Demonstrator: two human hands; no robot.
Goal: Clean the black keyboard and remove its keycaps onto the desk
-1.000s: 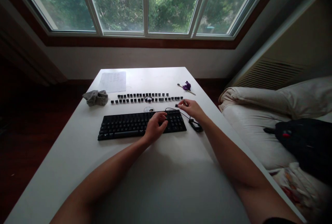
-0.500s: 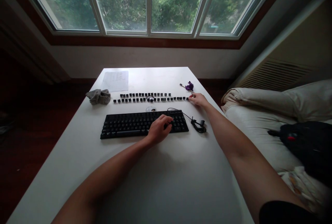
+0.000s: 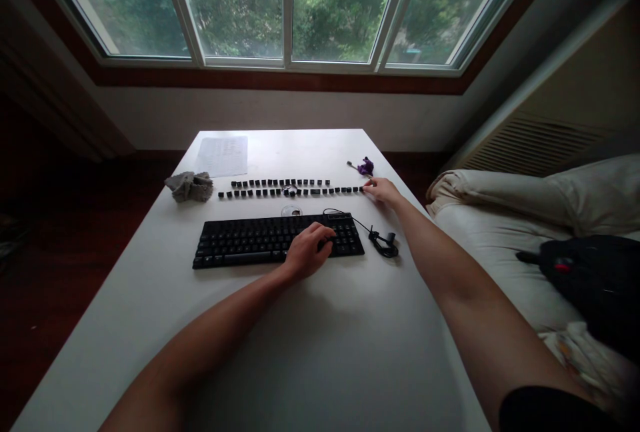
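A black keyboard (image 3: 250,240) lies across the middle of the white table (image 3: 320,352). My left hand (image 3: 306,251) rests on its right part with fingers curled down onto the keys. Two rows of loose black keycaps (image 3: 280,187) lie behind the keyboard. At the right end of the nearer row sits my right hand (image 3: 383,190), fingertips pinched together and touching the table. What they pinch is too small to make out. The keyboard's cable (image 3: 383,242) lies coiled to the right of the keyboard.
A grey cloth (image 3: 189,186) and a sheet of paper (image 3: 222,155) lie at the back left. A purple-tipped tool (image 3: 364,166) lies at the back right, a small clear dish (image 3: 291,210) behind the keyboard. A bed with pillows and a black bag (image 3: 595,282) borders the table's right edge.
My right hand moved from just above the keyboard's right end back to the right end of the keycap row, and has stayed there. My left hand stayed on the keyboard.
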